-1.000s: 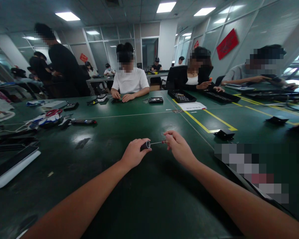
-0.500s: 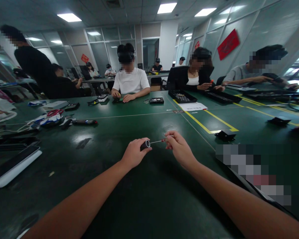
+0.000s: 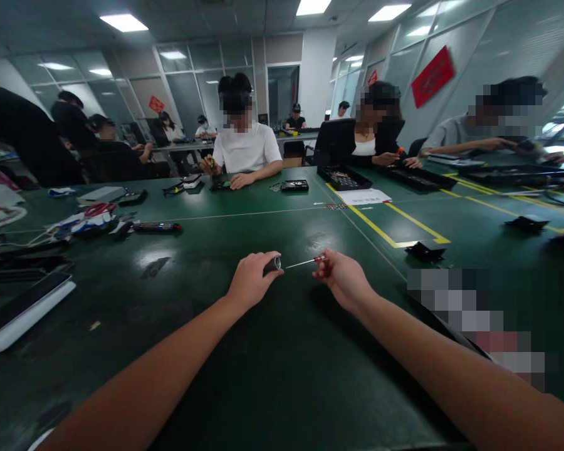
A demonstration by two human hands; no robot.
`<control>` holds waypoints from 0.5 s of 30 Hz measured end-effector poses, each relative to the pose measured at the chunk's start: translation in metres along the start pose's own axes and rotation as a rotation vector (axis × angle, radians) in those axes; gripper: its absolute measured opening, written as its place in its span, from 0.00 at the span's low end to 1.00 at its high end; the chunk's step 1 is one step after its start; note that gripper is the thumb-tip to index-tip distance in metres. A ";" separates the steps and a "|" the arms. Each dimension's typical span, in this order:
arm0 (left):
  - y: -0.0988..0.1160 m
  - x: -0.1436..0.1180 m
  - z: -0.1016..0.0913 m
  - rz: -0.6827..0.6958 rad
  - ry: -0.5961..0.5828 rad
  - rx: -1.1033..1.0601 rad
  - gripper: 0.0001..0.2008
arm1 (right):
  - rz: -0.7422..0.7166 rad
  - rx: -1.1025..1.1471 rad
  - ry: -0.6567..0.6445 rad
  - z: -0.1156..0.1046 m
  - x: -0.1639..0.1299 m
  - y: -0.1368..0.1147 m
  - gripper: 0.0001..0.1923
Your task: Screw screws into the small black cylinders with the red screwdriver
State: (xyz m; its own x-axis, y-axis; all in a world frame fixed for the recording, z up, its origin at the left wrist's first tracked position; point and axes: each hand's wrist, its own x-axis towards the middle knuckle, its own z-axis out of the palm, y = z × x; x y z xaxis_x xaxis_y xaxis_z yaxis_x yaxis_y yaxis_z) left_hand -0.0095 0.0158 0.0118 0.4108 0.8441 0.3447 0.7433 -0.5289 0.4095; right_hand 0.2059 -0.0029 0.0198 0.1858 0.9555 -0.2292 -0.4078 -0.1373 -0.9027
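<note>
Both hands (image 3: 251,282) (image 3: 343,282) lifted slightly, seemingly gripping screwdriver (image 3: 305,262).

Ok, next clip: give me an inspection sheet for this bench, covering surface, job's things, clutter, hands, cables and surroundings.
Surface: dark green table with yellow tape lines.
Job's things: small dark cylinder in the left hand; thin screwdriver with a red handle in the right hand, tip pointing at the cylinder's end.
Clutter: flat white-edged device at left; black tool; small black parts; black trays.
Hands: left hand closed on the cylinder; right hand pinching the screwdriver.
Cables: white cords in the pile at left.
Surroundings: other people seated at work across the table; glass partitions; red wall decoration.
</note>
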 end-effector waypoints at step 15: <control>-0.005 -0.001 0.003 -0.021 0.004 -0.115 0.16 | -0.299 -0.204 -0.112 0.000 0.000 0.009 0.15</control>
State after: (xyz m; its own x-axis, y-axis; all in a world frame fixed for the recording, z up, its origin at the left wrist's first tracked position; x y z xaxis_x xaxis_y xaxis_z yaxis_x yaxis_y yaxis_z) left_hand -0.0118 0.0178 0.0067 0.3935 0.8549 0.3381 0.6861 -0.5179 0.5109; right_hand 0.2022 -0.0043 0.0118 0.1666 0.9822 0.0867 -0.1615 0.1139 -0.9803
